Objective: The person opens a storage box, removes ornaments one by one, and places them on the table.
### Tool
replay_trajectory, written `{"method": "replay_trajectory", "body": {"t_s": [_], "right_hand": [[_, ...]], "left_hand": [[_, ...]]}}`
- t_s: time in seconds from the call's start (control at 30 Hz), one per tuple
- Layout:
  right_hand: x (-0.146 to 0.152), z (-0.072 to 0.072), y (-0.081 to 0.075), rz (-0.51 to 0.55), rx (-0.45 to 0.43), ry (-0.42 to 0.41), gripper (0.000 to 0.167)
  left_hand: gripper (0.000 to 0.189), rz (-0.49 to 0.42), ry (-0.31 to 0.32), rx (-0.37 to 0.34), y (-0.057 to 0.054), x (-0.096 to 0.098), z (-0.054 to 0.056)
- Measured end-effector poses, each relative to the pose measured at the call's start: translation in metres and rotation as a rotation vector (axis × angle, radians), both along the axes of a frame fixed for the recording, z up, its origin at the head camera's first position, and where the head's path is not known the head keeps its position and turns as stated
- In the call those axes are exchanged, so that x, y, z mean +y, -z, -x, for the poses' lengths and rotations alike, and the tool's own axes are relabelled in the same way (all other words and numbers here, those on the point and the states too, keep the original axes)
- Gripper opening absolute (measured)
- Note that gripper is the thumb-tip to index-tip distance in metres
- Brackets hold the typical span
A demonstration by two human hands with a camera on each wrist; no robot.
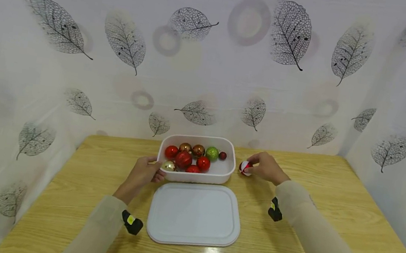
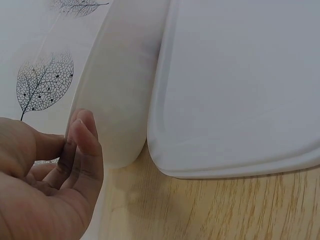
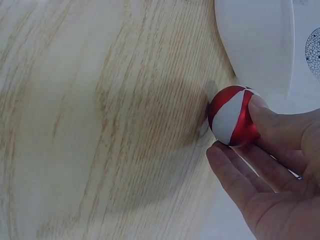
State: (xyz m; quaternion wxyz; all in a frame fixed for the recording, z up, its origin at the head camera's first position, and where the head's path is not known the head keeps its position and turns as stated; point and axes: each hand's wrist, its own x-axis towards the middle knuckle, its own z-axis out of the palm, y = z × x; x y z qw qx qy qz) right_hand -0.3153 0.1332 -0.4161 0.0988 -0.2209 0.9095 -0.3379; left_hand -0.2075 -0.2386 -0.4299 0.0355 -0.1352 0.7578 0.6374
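A white plastic box (image 1: 225,170) at the back of the table holds several Christmas baubles: red ones (image 1: 183,159), brown ones, a green glittery one (image 1: 212,153), a gold one (image 1: 169,165) and a small dark red one. My left hand (image 1: 143,174) grips the box's near left corner, thumb at the rim; in the left wrist view the fingers (image 2: 86,137) curl against its wall. Just right of the box, my right hand (image 1: 265,167) pinches a red and white striped bauble (image 3: 234,116) between thumb and fingers, close to the tabletop.
A white lid (image 1: 195,215) lies flat on the wooden table (image 1: 90,197), in front of the box. Behind the table and along both sides hangs a pale curtain (image 1: 210,75) with a leaf print. Each sleeve carries a small black device (image 1: 131,222).
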Motion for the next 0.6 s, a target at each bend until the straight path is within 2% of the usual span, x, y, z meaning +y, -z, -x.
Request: {"method": "replay_trajectory", "body": {"t_s": [0.6], "right_hand": [[0.0041,0.0009,0.0018,0.0,-0.009,0.003,0.039]], "left_hand": [[0.043,-0.002,0.004,-0.004,0.0009,-0.0016,0.0011]]}}
